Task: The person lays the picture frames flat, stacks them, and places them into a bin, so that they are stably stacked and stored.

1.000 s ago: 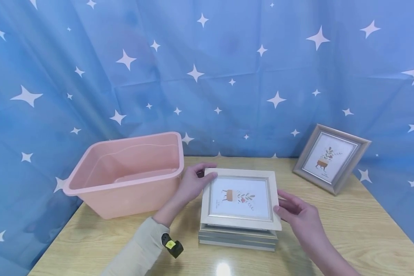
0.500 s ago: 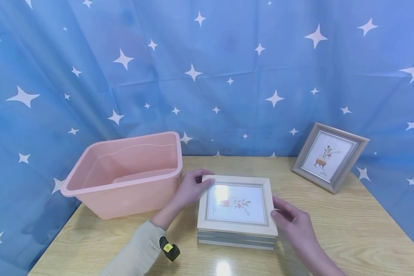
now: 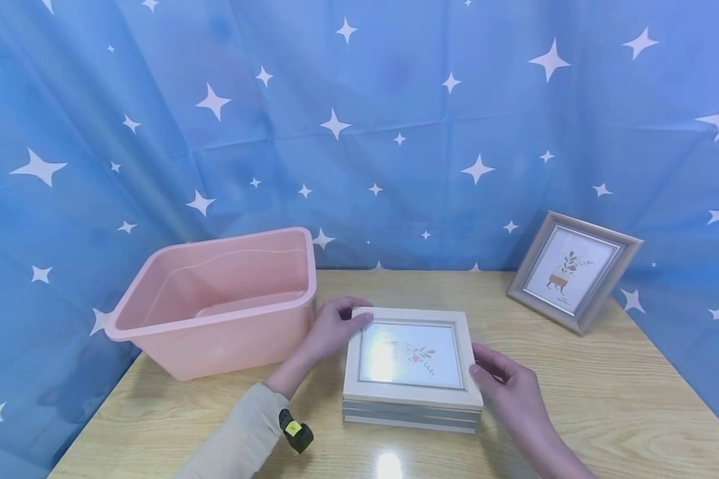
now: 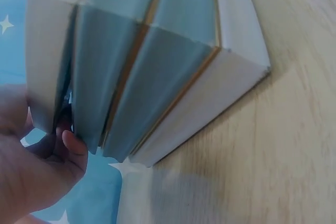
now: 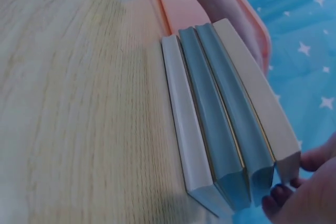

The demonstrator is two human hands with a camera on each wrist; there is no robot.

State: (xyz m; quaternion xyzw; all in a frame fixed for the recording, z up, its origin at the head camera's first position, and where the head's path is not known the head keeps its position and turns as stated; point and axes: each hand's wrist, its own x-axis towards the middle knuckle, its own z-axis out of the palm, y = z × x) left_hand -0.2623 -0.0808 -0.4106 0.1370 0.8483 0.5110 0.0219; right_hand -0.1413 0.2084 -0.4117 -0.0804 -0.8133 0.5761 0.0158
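Note:
A cream picture frame (image 3: 413, 397) with a plant print lies face up on a stack of frames (image 3: 410, 419), its glass catching glare. My left hand (image 3: 334, 329) pinches its far left corner, thumb on top; in the left wrist view, fingertips (image 4: 74, 142) tuck between it and the blue-grey frame (image 4: 107, 77) beneath. The right hand (image 3: 509, 382) grips the right edge, thumb at the top and fingers under the frame in the right wrist view. Below are two blue-grey frames (image 5: 212, 103) and a white frame (image 5: 186, 114) at the bottom.
A pink plastic bin (image 3: 222, 342) stands to the left, close to the left forearm. At the back right, a grey-brown picture frame (image 3: 599, 239) stands propped up on the wooden table (image 3: 605, 399). Behind hangs a blue star-patterned curtain (image 3: 395, 166).
Both hands have brought the cream frame down and slightly toward me, so it now sits squarer over the stack. The last half second shows only a slight settling.

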